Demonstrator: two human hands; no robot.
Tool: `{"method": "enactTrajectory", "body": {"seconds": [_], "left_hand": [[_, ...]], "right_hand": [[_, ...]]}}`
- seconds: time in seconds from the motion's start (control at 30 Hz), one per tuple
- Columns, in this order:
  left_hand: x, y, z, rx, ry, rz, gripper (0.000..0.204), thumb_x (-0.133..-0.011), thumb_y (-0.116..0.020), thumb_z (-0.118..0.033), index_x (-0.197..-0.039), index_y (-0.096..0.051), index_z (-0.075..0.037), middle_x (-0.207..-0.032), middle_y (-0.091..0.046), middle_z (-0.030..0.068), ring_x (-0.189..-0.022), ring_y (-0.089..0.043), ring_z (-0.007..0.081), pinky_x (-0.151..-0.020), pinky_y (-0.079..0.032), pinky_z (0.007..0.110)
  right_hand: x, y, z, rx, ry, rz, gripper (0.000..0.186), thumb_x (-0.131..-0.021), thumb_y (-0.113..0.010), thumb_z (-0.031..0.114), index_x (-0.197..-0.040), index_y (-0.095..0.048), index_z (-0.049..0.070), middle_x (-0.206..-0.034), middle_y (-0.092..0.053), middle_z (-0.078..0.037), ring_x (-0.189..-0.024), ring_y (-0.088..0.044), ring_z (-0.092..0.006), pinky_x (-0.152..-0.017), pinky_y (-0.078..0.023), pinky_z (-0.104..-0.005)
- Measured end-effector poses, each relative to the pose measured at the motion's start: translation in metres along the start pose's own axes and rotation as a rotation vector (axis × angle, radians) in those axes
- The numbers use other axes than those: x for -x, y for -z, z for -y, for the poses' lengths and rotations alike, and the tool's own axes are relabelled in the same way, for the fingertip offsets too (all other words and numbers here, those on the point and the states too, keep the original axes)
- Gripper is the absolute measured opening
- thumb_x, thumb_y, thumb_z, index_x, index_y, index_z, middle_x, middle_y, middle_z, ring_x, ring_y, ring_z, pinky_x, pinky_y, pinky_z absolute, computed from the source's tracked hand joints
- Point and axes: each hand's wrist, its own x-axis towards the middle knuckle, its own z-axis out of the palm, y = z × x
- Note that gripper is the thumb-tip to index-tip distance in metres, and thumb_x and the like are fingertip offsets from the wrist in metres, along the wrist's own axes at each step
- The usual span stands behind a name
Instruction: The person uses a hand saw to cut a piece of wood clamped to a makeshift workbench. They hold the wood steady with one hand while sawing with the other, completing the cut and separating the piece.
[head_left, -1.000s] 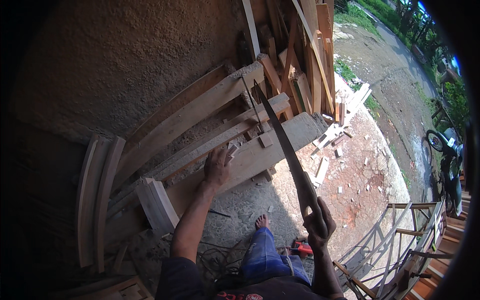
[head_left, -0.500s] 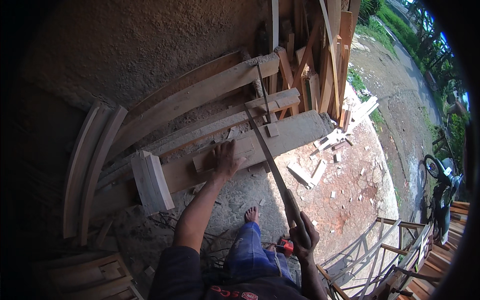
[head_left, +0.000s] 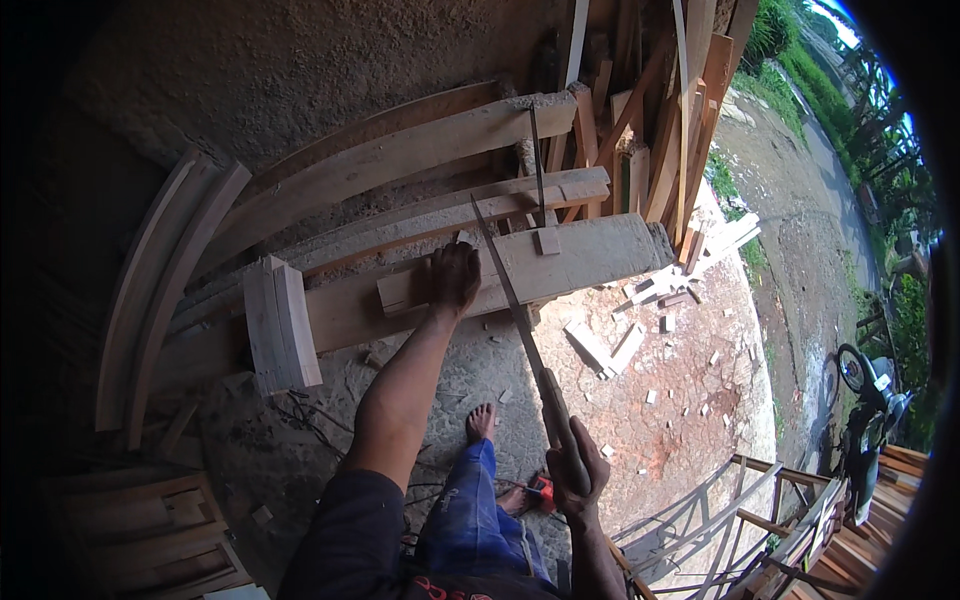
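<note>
My right hand [head_left: 579,458] is closed round the wooden handle of a handsaw [head_left: 509,291]. Its long blade slants away to the left, crossing over the right end of a short pale board [head_left: 405,288]. Whether the teeth touch the wood cannot be made out. My left hand [head_left: 457,276] grips this board from above, fingers curled over its far side, just left of the blade. The board lies on a thick wide plank [head_left: 610,248]. A small square wood block [head_left: 549,241] sits on the plank right of the blade, beside a thin upright dark strip [head_left: 540,165].
Behind run long beams [head_left: 400,150] along a rough wall. A bundle of short boards [head_left: 280,325] lies across the plank at left. Timber [head_left: 660,130] leans upright at the back right. Offcuts [head_left: 605,350] litter the floor; a red tool [head_left: 541,491] lies near my feet.
The view has shifted somewhat. My left hand has moved farther over the board, its fingers now curled past the far side. The saw has shifted left, its blade nearer that hand.
</note>
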Motion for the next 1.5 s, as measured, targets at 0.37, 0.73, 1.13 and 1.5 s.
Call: {"method": "enactTrajectory", "body": {"seconds": [0.37,0.73,1.13,1.5], "left_hand": [[-0.004,-0.005,-0.001,-0.056,0.068,-0.04,0.028,-0.096,-0.05,-0.038,-0.096,-0.063,-0.013,-0.105,-0.066,0.0093,-0.102,-0.059,0.0319,-0.087,-0.04,0.052],[-0.005,-0.004,-0.003,-0.06,0.071,-0.039,0.03,-0.096,-0.048,-0.039,-0.095,-0.064,-0.013,-0.102,-0.067,0.0094,-0.104,-0.059,0.0317,-0.088,-0.04,0.052],[-0.006,0.0,-0.008,-0.064,0.1,-0.011,0.028,-0.096,-0.049,-0.037,-0.094,-0.064,-0.013,-0.103,-0.067,0.0085,-0.107,-0.059,0.0305,-0.091,-0.04,0.052],[-0.01,-0.005,-0.006,-0.078,0.068,-0.047,0.024,-0.096,-0.051,-0.035,-0.095,-0.063,-0.013,-0.102,-0.067,0.0082,-0.104,-0.06,0.0305,-0.089,-0.04,0.053]], "right_hand": [[0.011,-0.01,-0.025,-0.009,0.051,-0.03,0.054,-0.086,-0.074,0.014,-0.134,-0.054,-0.005,-0.124,-0.066,-0.019,-0.111,-0.065,-0.0244,-0.095,-0.05,-0.0346],[0.006,-0.008,-0.024,0.002,-0.006,-0.007,0.058,-0.085,-0.075,0.019,-0.134,-0.055,-0.004,-0.124,-0.066,-0.02,-0.109,-0.067,-0.025,-0.093,-0.052,-0.0344],[0.005,-0.003,-0.025,0.104,0.087,0.004,0.055,-0.085,-0.075,0.018,-0.132,-0.056,-0.003,-0.123,-0.066,-0.021,-0.107,-0.068,-0.0272,-0.089,-0.054,-0.0356],[-0.038,-0.025,-0.019,0.022,0.131,-0.044,0.055,-0.083,-0.076,0.011,-0.134,-0.057,0.004,-0.119,-0.068,-0.017,-0.099,-0.07,-0.0219,-0.081,-0.055,-0.0322]]}}
